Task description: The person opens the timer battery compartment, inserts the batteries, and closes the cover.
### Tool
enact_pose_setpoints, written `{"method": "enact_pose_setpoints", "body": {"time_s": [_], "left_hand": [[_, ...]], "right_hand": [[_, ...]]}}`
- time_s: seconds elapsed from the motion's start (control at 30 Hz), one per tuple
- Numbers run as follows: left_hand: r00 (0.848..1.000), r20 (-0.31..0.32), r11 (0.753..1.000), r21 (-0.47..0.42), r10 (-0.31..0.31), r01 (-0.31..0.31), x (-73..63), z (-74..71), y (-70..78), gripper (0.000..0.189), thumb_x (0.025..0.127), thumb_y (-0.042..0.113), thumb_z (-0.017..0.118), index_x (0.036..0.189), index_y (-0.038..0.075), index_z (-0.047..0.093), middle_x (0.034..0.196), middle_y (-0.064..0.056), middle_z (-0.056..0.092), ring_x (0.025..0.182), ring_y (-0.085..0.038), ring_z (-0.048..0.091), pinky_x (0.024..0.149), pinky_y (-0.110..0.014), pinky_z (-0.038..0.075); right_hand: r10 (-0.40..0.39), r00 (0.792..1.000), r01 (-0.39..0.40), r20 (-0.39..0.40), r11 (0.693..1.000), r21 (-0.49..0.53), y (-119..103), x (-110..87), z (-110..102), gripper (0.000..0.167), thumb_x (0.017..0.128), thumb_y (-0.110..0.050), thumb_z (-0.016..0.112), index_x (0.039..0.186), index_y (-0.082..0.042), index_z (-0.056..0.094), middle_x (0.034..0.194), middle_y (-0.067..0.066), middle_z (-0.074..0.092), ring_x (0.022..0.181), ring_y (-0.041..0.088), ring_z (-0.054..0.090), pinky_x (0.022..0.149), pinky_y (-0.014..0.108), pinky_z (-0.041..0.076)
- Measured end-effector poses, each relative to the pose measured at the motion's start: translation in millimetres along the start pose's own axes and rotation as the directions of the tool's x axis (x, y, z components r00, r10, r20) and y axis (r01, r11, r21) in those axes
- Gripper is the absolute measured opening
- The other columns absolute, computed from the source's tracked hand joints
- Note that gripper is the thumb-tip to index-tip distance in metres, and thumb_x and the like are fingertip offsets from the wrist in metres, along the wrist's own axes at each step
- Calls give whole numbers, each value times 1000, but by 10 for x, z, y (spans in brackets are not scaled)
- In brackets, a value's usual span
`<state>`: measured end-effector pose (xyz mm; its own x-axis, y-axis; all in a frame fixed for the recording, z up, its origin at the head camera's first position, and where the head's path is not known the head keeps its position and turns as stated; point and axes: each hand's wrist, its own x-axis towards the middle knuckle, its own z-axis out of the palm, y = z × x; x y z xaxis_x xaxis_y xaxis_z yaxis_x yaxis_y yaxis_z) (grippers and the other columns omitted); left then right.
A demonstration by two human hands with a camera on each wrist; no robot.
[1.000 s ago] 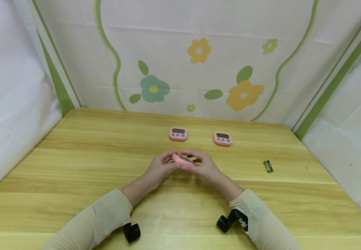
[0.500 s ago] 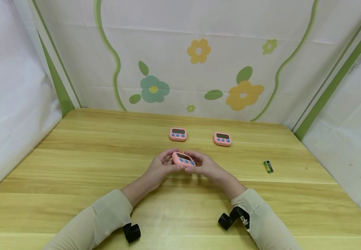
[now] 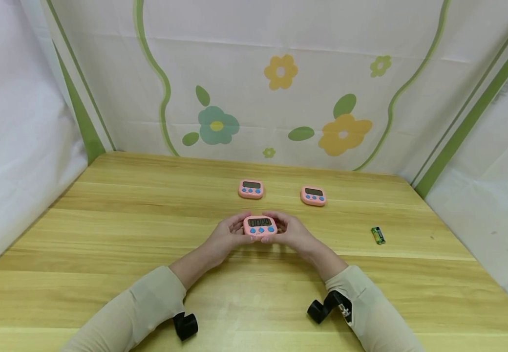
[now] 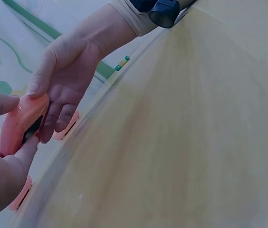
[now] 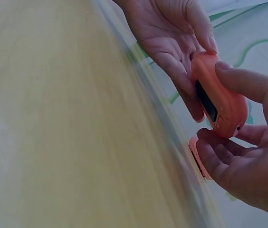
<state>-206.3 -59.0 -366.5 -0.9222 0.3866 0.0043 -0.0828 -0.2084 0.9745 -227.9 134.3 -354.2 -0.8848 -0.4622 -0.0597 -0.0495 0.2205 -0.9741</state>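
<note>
Timer [image 3: 255, 237] held between left hand [image 3: 226, 236] and right hand [image 3: 292, 233], head view: each hand is curled round one end, presumably so that the display [image 3: 259, 222] and buttons [image 3: 261, 230] are left uncovered. A second timer [image 3: 251, 189] and a third timer [image 3: 313, 196] lie beyond on the worktop [image 3: 117, 220]; the batteries [image 3: 378, 235] lie well apart, rightward, perhaps to avoid crowding the hands. Left wrist view: left hand pinches its end, timer raised off the worktop. Right wrist view: right hand supports the opposite end; display seen obliquely.
</note>
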Motion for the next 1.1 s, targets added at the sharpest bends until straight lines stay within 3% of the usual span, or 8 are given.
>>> {"method": "enact_pose_setpoints", "body": {"time_s": [0.2,0.33,0.63,0.8,0.93,1.1], "left_hand": [[999,-43,989,141,-30,36,10,4,-2,70,71,0,68,131,1,31,127,-14,39,111,-23,42,84,-25,42],[998,-56,979,206,7,5,11,3,-6,72,70,2,70,131,4,32,125,-10,42,108,-22,45,84,-26,42],[997,-62,962,270,47,-29,17,-3,3,69,69,0,70,129,5,36,117,-10,46,99,-19,50,80,-26,45],[999,-23,955,296,35,-27,-29,-18,129,68,71,0,68,130,1,34,116,-10,47,98,-20,51,79,-26,46],[998,30,920,387,56,-63,-83,-18,232,68,72,1,68,129,-4,32,113,-12,48,94,-23,51,78,-27,47],[996,65,877,472,65,-88,-100,-42,298,64,72,7,69,127,-1,38,108,-10,51,90,-23,50,75,-27,47]], "right_hand": [[-31,999,29,-24,996,-83,-22,-13,23,70,67,-11,74,127,-5,40,122,7,43,105,22,44,88,33,40],[-62,997,56,-41,991,-123,-31,-13,45,67,67,-10,74,126,-6,41,120,9,44,103,23,44,87,35,40],[-94,993,83,-67,984,-159,-52,-27,97,70,67,-8,74,126,-4,37,119,8,43,102,21,46,85,32,42],[-126,991,117,-41,980,-163,-40,-26,94,71,68,-9,73,128,-1,35,121,9,42,106,21,44,87,33,40],[-138,990,132,-29,977,-165,-25,-26,91,71,68,-9,73,128,0,34,121,10,43,107,22,44,88,32,40],[-137,990,132,-26,980,-149,-33,-27,94,70,68,-8,73,127,0,35,119,10,44,105,22,45,86,33,41]]}}
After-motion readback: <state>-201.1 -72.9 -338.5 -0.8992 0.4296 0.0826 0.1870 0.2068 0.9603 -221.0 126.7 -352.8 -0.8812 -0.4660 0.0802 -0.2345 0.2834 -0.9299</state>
